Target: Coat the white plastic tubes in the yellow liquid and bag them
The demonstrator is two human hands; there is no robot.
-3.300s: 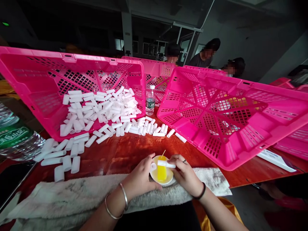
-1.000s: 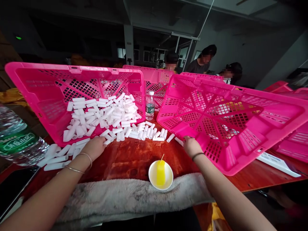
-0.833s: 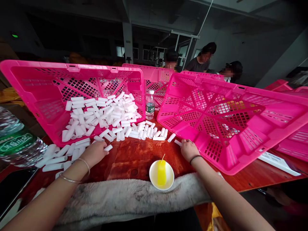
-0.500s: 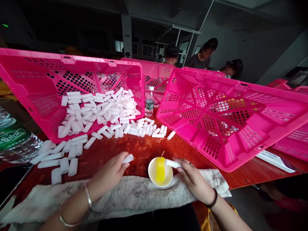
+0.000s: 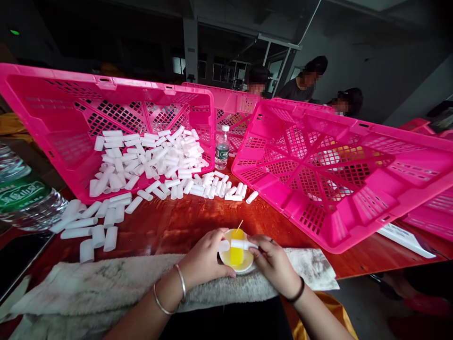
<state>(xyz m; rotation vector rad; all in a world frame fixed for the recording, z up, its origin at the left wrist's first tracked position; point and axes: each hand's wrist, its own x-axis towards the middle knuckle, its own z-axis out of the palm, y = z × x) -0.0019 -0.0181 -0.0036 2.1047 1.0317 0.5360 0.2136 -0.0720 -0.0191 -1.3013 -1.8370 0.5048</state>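
Note:
My left hand point(image 5: 208, 257) grips a short white tube point(image 5: 223, 245) at the left of a small white bowl point(image 5: 244, 269). Across the bowl, my right hand point(image 5: 274, 259) pinches a narrower white tubular piece point(image 5: 241, 244), its free end pointing left at the other tube. The two pieces lie nearly in line, with a small gap between them. A yellow block point(image 5: 236, 257) stands in the bowl behind them, with a thin stick point(image 5: 240, 225) rising from its top. Its material cannot be made out.
A pink crate point(image 5: 53, 141) tipped on its side spills many white tubes point(image 5: 166, 160) onto the red table point(image 5: 170, 222). Another pink crate point(image 5: 339, 208) leans at right. A small bottle point(image 5: 222, 148) stands between them; a large bottle point(image 5: 28, 198) is at left. A grey towel point(image 5: 113, 278) lies in front.
My left hand has moved right with its tube, up to the bowl. My right hand's piece has shifted slightly left and now passes in front of the yellow block.

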